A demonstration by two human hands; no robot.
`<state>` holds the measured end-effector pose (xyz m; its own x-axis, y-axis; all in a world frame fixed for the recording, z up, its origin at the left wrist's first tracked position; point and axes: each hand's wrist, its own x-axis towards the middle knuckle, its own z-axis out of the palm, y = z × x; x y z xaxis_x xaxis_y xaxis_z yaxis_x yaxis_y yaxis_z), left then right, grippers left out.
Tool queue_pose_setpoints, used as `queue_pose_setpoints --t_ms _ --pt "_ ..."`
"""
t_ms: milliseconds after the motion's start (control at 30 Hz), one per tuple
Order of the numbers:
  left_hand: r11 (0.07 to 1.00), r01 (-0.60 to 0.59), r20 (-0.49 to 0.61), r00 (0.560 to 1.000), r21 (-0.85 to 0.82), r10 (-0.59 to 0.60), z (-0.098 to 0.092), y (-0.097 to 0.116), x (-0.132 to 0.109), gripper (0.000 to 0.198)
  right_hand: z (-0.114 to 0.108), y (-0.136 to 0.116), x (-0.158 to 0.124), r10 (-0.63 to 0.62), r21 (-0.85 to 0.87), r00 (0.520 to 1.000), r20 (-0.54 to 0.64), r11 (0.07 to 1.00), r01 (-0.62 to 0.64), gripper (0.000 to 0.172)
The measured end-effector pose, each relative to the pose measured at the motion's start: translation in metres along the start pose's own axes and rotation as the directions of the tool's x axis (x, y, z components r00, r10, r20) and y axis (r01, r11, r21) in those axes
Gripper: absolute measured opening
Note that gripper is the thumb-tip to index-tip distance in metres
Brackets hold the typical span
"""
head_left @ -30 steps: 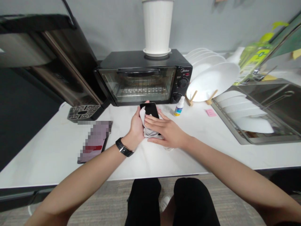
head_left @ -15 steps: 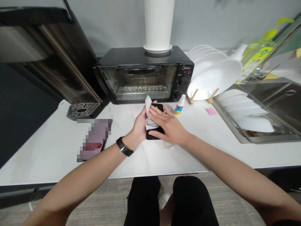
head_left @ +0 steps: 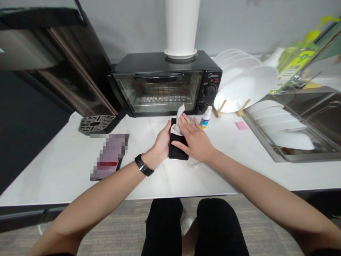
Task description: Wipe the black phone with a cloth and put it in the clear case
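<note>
As held over the white counter (head_left: pixel 53 181), one black smartphone (head_left: pixel 178 152), long axis running near to far, cradled along its left edge by the partly closed left hand (head_left: pixel 161 144). Right hand (head_left: pixel 193 138) on top, fingers half-spread, pinning one white cloth (head_left: pixel 179 124) to the face. One spray bottle (head_left: pixel 206 118) just far right; one pixelated flat object (head_left: pixel 109 156) well left.

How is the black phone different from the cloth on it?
The black phone is dark, flat and stiff-looking, but the pale cloth is light, soft and crumpled. The phone has a neat rectangle shape, while the cloth has a bunched corner sticking up. The phone rests against the left hand, and the cloth sits under the fingers of the right hand. Both are held between the two hands.
</note>
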<state>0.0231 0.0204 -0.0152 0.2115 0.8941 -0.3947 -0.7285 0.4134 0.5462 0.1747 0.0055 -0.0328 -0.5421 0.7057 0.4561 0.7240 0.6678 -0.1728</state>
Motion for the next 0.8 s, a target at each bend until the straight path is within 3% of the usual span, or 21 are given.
queue_pose_setpoints --t_ms 133,267,367,533,600,700,800 --pt "1.0 -0.012 -0.01 1.0 0.004 0.012 0.002 0.0 -0.002 0.034 -0.001 -0.001 -0.002 -0.118 0.11 0.992 0.047 0.987 0.113 0.073" --pt "0.981 -0.192 -0.077 0.979 -0.031 0.189 -0.003 0.02 0.002 0.043 -0.006 -0.009 -0.005 -0.288 0.233 0.957 0.039 0.934 0.272 0.053" --pt "0.957 -0.286 -0.104 0.955 -0.054 0.279 -0.006 0.027 0.005 0.049 -0.008 -0.01 -0.005 -0.261 0.21 0.965 0.007 0.944 0.253 0.049" --pt "0.991 -0.134 -0.027 0.991 -0.016 0.133 -0.004 0.01 0.002 0.039 -0.002 -0.002 -0.001 -0.054 0.057 0.999 0.001 0.997 0.054 0.067" --pt "0.997 -0.079 -0.012 0.997 0.001 0.079 -0.002 0.003 0.0 0.032 -0.001 -0.001 -0.001 -0.032 0.047 0.999 0.013 0.998 0.031 0.076" --pt "0.996 -0.088 -0.029 0.996 0.002 0.089 -0.001 0.006 -0.001 0.035 -0.002 -0.005 -0.003 -0.157 0.135 0.986 0.049 0.98 0.149 0.074" --pt "0.978 -0.207 -0.073 0.976 -0.022 0.205 -0.001 0.02 0.0 0.045 -0.005 -0.01 -0.005 -0.293 0.209 0.955 0.039 0.937 0.279 0.059"
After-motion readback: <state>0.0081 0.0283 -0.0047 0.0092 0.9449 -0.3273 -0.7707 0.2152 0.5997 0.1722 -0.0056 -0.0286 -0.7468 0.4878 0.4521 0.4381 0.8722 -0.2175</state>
